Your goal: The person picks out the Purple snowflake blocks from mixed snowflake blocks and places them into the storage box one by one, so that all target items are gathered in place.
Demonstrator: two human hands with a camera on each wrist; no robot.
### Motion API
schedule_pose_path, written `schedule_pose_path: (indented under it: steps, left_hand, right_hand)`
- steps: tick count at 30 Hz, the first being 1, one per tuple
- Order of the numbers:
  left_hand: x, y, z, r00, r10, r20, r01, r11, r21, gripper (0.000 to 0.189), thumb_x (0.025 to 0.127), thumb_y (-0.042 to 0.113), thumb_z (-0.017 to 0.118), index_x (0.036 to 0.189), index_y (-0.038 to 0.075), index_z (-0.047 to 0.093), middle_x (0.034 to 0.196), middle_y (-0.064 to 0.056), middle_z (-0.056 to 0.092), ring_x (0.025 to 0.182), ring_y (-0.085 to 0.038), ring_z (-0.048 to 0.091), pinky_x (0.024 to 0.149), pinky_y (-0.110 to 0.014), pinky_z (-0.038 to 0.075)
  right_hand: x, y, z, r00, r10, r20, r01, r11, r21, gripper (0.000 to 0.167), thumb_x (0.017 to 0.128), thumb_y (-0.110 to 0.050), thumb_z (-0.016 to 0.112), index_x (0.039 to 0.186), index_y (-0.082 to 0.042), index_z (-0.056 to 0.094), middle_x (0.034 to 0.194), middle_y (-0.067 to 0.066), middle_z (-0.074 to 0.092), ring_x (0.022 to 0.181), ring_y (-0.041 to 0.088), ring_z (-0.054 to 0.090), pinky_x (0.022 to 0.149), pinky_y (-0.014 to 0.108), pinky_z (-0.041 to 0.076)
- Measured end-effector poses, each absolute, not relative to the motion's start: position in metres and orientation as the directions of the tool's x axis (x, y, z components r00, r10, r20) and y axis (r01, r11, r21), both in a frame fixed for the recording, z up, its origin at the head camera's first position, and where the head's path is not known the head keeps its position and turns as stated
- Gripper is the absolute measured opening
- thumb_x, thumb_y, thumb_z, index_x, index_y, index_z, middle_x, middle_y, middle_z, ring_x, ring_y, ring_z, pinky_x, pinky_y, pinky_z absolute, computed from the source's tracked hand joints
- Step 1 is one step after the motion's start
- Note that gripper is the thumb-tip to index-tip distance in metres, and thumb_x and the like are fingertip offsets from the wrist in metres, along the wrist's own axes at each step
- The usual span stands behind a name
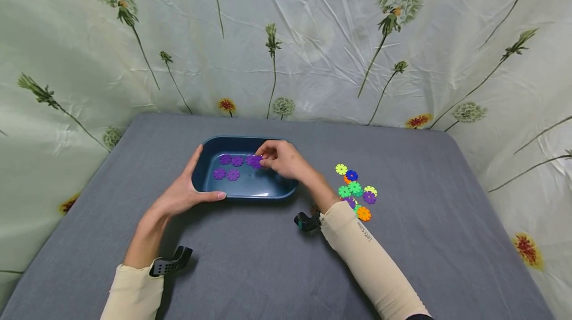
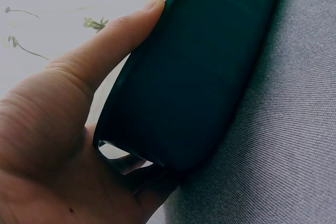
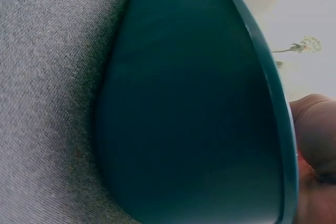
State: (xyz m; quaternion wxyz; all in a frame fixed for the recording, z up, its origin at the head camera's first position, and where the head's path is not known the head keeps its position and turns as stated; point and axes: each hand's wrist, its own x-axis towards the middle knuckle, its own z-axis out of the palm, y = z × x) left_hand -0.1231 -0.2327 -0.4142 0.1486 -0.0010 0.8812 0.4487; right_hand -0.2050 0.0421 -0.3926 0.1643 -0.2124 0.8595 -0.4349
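Observation:
A dark blue plastic tray [image 1: 250, 197] rests on the table, with several purple interlocking discs [image 1: 233, 175], notched like flowers, lying inside it. My left hand [image 1: 180, 193] holds the tray's left end, thumb along the near rim and fingers round the far side; the left wrist view shows the thumb [image 2: 121, 35] against the rim. Over the tray's right part, my right hand [image 1: 281, 159] pinches a purple disc [image 1: 256, 162] at the fingertips, close to another purple disc. In the right wrist view the tray's outer wall [image 3: 189, 108] hides most of that hand.
Right of the tray lies a loose group of discs, among them a yellow disc [image 1: 341, 169], a blue disc [image 1: 352, 175], a green disc [image 1: 344, 191] and an orange disc [image 1: 364, 214]. My right forearm partly covers them. A flowered curtain [image 1: 313, 52] hangs behind the grey table [image 1: 250, 270].

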Motion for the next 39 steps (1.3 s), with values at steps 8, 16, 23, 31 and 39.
schedule_pose_path:
  steps: [8, 16, 23, 31, 39]
  left_hand:
    - [-0.124, -0.235, -0.413, -0.96, 0.137, -0.243, -0.118, 0.591, 0.798, 0.14, 0.079, 0.038, 0.091, 0.165, 0.036, -0.02, 0.176, -0.021, -0.003, 0.158, -0.052, 0.012, 0.12, -0.076, 0.017]
    - [-0.124, -0.233, -0.413, -0.958, 0.141, -0.249, -0.119, 0.596, 0.795, 0.14, 0.079, 0.038, 0.091, 0.165, 0.035, -0.02, 0.176, -0.022, -0.003, 0.158, -0.052, 0.011, 0.121, -0.076, 0.017]
    - [-0.124, -0.232, -0.413, -0.955, 0.133, -0.264, -0.134, 0.601, 0.788, 0.14, 0.079, 0.04, 0.09, 0.164, 0.036, -0.021, 0.175, -0.023, -0.003, 0.157, -0.054, 0.012, 0.121, -0.076, 0.016]
    - [-0.125, -0.233, -0.413, -0.952, 0.127, -0.279, -0.152, 0.595, 0.789, 0.14, 0.079, 0.041, 0.091, 0.164, 0.04, -0.021, 0.176, -0.022, -0.004, 0.158, -0.053, 0.01, 0.121, -0.076, 0.017]
    - [-0.124, -0.233, -0.413, -0.951, 0.125, -0.283, -0.159, 0.588, 0.793, 0.139, 0.079, 0.039, 0.09, 0.164, 0.039, -0.021, 0.175, -0.023, -0.004, 0.158, -0.054, 0.01, 0.12, -0.077, 0.017]
  right_hand:
    - [-0.209, 0.036, -0.394, -0.843, -0.527, -0.108, -0.235, 0.541, -0.807, 0.015, 0.1, -0.008, 0.07, 0.114, -0.007, 0.074, 0.095, 0.007, 0.07, 0.081, 0.015, 0.066, 0.066, 0.021, 0.05]
    - [-0.206, 0.028, -0.401, -0.837, -0.534, -0.115, -0.258, 0.572, -0.779, 0.016, 0.099, -0.008, 0.071, 0.114, -0.007, 0.075, 0.095, 0.007, 0.068, 0.077, 0.013, 0.059, 0.065, 0.02, 0.046]
    - [-0.203, 0.021, -0.406, -0.827, -0.545, -0.14, -0.24, 0.567, -0.788, 0.018, 0.099, -0.007, 0.071, 0.116, -0.005, 0.073, 0.097, 0.008, 0.069, 0.079, 0.012, 0.062, 0.067, 0.018, 0.049]
    - [-0.203, 0.014, -0.409, -0.815, -0.555, -0.169, -0.23, 0.576, -0.785, 0.02, 0.099, -0.004, 0.069, 0.119, -0.004, 0.071, 0.099, 0.01, 0.071, 0.081, 0.013, 0.067, 0.07, 0.02, 0.052]
    - [-0.203, 0.012, -0.41, -0.814, -0.551, -0.182, -0.232, 0.597, -0.768, 0.021, 0.097, -0.006, 0.071, 0.118, -0.005, 0.072, 0.099, 0.008, 0.072, 0.082, 0.013, 0.067, 0.067, 0.02, 0.05]
